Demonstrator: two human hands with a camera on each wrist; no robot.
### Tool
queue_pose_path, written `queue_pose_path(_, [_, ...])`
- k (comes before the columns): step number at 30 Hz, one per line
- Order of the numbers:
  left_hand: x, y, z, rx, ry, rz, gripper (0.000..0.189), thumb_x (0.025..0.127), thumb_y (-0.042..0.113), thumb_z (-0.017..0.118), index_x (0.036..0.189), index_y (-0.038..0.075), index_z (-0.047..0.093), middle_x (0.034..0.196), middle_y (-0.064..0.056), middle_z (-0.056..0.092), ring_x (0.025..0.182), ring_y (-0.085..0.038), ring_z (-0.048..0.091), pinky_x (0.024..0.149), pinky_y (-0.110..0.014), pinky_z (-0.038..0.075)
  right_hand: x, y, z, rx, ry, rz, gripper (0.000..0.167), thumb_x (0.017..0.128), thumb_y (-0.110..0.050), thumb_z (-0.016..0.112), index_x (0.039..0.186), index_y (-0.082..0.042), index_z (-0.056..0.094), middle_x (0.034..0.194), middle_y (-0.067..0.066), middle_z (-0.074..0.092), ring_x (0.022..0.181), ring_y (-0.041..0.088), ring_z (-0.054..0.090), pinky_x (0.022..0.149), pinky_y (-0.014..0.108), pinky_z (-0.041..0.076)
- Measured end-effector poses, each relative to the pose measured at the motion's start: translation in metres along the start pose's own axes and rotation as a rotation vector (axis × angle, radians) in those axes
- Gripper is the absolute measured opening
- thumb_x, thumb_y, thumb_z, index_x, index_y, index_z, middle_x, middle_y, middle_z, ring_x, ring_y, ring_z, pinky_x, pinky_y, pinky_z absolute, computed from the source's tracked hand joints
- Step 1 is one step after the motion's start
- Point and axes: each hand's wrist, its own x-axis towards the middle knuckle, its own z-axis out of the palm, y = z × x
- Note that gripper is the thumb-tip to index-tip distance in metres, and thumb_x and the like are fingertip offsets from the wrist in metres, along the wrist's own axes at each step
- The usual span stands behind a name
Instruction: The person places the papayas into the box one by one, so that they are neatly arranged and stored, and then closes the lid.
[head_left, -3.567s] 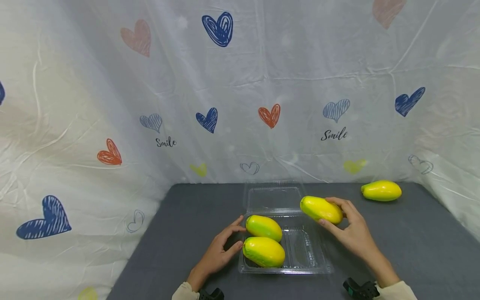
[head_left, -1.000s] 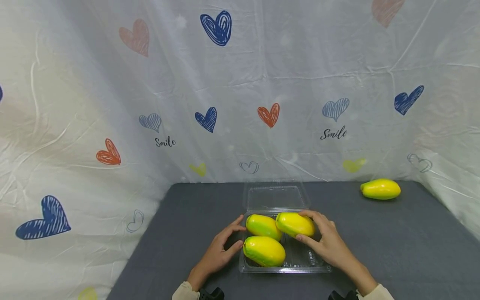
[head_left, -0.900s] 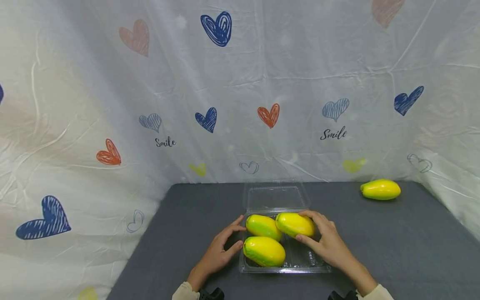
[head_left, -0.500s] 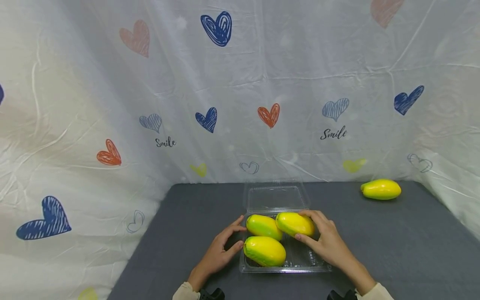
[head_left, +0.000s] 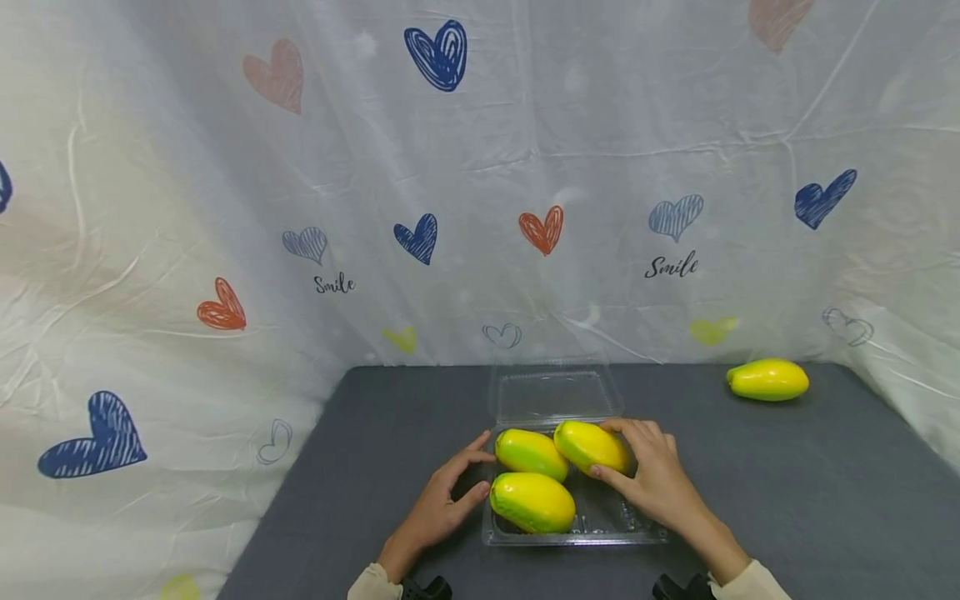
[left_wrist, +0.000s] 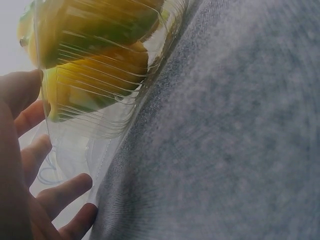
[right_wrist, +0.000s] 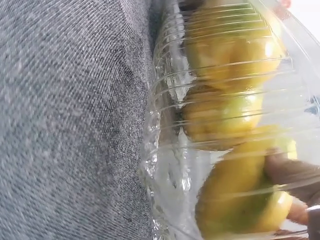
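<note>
In the head view, a clear plastic clamshell box lies with its lid folded back. Two yellow-green papayas fill its left side, one behind the other; the rear papaya is a little smaller in view. My right hand grips a third papaya by its right end, thumb in front and fingers behind, over the box's rear half beside the rear papaya. My left hand touches the box's left rim with spread fingers; in the left wrist view its fingers lie along the clear wall.
Another papaya lies at the table's back right. The transparent lid leans back toward a white heart-print curtain. Grey cloth covers the table around the box.
My right hand has carried its papaya leftward from above the box's right edge to beside the rear papaya. Lately that papaya has tilted slightly. My left hand stays at the rim.
</note>
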Motion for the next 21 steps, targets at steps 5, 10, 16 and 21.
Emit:
queue_pose_path(5, [-0.0001,0.0002,-0.0005,0.004,-0.001,0.017,0.032,0.105,0.027,0.058,0.135,0.037,0.055,0.167,0.008,0.032,0.155,-0.02,0.03,0.119,-0.064,0.031,-0.0005,-0.001,-0.0006,-0.017,0.002,-0.005,0.062,0.074,-0.03,0.091,0.126,-0.009,0.064,0.121,0.009,0.07,0.113,0.03,0.053,0.081,0.038,0.028])
queue_pose_path(10, [0.0,0.0008,-0.0006,0.001,-0.004,0.016,0.032,0.105,0.027,0.058,0.135,0.037,0.055,0.167,0.009,0.031,0.155,-0.021,0.029,0.119,-0.065,0.03,-0.0015,-0.0011,-0.0007,-0.019,-0.019,0.0,0.061,0.075,-0.029,0.091,0.126,-0.01,0.064,0.121,0.009,0.069,0.112,0.029,0.053,0.081,0.038,0.027])
queue_pose_path(16, [-0.0001,0.0006,-0.0004,0.005,0.001,0.024,0.033,0.105,0.025,0.058,0.136,0.036,0.055,0.167,0.007,0.032,0.155,-0.023,0.031,0.118,-0.065,0.031,-0.0022,-0.002,-0.0009,-0.014,-0.035,0.006,0.06,0.075,-0.027,0.091,0.127,-0.011,0.065,0.121,0.008,0.069,0.113,0.028,0.052,0.082,0.039,0.028])
queue_pose_path(21, [-0.0001,0.0009,-0.0007,0.011,0.003,0.051,0.033,0.106,0.023,0.057,0.136,0.034,0.055,0.167,0.003,0.032,0.154,-0.028,0.033,0.116,-0.067,0.033,-0.0022,-0.0034,-0.0023,-0.013,-0.036,0.015,0.059,0.076,-0.026,0.091,0.127,-0.012,0.065,0.122,0.007,0.069,0.113,0.029,0.052,0.082,0.04,0.029])
